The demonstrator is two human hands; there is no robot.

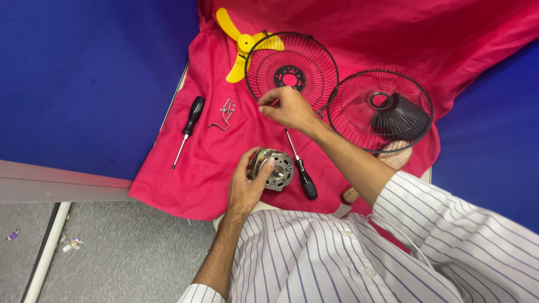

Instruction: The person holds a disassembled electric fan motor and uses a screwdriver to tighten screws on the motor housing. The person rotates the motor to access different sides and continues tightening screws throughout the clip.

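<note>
the left hand (245, 188) grips the motor (273, 169) near the body, on the red cloth (208, 168). the right hand (289, 108) pinches a small part beside the far grille (292, 70); better to keep the motor steady.

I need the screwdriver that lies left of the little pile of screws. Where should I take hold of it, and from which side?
Best to grip the screwdriver by its thick black handle, the far end, coming down from above. It lies flat on the red cloth with its thin shaft pointing toward the near edge, and nothing touches it. The handle is the bulkier part, probably easier to pinch than the shaft.
</note>
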